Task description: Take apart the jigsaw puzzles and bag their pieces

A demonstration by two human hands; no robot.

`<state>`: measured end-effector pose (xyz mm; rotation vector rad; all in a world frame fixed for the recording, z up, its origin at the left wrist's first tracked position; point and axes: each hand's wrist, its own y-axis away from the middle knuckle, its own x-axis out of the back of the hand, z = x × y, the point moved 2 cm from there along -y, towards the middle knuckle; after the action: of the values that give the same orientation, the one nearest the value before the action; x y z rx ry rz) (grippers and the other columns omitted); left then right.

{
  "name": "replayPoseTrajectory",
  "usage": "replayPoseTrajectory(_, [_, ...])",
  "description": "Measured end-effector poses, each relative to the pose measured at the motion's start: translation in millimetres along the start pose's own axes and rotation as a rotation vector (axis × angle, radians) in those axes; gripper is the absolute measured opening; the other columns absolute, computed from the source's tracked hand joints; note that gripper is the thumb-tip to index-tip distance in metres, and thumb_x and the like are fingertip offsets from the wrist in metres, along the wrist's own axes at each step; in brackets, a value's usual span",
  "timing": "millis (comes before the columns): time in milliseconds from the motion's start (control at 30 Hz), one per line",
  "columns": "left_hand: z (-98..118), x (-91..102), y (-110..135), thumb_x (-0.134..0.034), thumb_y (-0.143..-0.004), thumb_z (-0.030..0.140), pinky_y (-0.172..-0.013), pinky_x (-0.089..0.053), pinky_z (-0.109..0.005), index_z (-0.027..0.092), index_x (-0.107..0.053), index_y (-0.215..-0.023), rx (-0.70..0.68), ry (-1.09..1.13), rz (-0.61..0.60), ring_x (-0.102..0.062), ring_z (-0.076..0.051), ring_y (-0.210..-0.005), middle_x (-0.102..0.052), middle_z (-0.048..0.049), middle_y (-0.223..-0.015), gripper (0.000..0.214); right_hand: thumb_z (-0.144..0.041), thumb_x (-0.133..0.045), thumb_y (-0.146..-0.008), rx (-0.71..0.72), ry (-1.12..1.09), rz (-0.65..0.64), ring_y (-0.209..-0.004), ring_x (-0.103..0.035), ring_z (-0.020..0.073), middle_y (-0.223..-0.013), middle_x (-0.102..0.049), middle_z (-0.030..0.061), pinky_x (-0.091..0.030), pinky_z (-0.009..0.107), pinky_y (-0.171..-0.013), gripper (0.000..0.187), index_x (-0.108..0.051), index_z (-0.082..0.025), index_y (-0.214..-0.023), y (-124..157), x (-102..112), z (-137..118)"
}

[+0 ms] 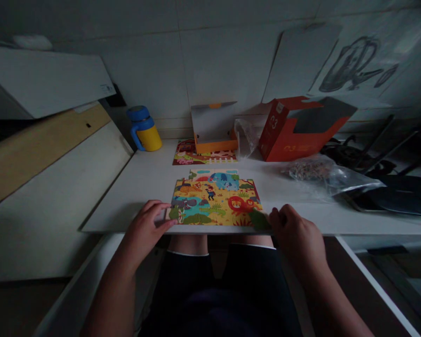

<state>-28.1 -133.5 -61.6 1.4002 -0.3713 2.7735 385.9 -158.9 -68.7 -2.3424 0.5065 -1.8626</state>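
A colourful animal jigsaw puzzle (215,199) lies assembled near the front edge of a white table (143,178). My left hand (145,229) rests at the puzzle's near left corner, fingers curled with the fingertips touching its edge. My right hand (294,231) sits at the near right corner, fingers bent and pressed on the dark green corner piece (258,220). Whether that piece is pinched or only pushed I cannot tell.
Behind the puzzle lie a second puzzle sheet (187,157), a small orange box (214,131), a red carton (294,128), a clear bag (245,135) and a bag of pieces (319,171). A blue and yellow mug (144,128) stands back left. Dark metal items (389,187) crowd the right.
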Motion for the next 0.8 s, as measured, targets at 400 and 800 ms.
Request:
replayPoseTrajectory(400, [-9.6, 14.0, -26.0, -0.076, -0.091, 0.037, -0.117, -0.051, -0.048, 0.028, -0.079, -0.123, -0.252, -0.115, -0.311, -0.066, -0.029, -0.130, -0.070, -0.0096, -0.142, 0.033, -0.018, -0.061, -0.101, 0.914, -0.227, -0.198, -0.120, -0.073, 0.0298, -0.129, -0.078, 0.0098, -0.064, 0.048, -0.100, 0.026, -0.080, -0.025, -0.118, -26.0, 1.7, 22.2])
replayPoseTrajectory(800, [-3.9, 9.1, -19.0, -0.064, -0.099, 0.029, -0.113, -0.054, -0.053, 0.023, -0.072, -0.135, -0.470, -0.303, -0.341, -0.068, -0.032, -0.129, -0.070, -0.0146, -0.142, 0.037, -0.024, -0.063, -0.100, 0.955, -0.060, -0.217, -0.096, -0.076, 0.0267, -0.110, -0.081, 0.0109, -0.064, 0.042, -0.088, 0.021, -0.077, -0.023, -0.115, -35.3, 4.7, 7.2])
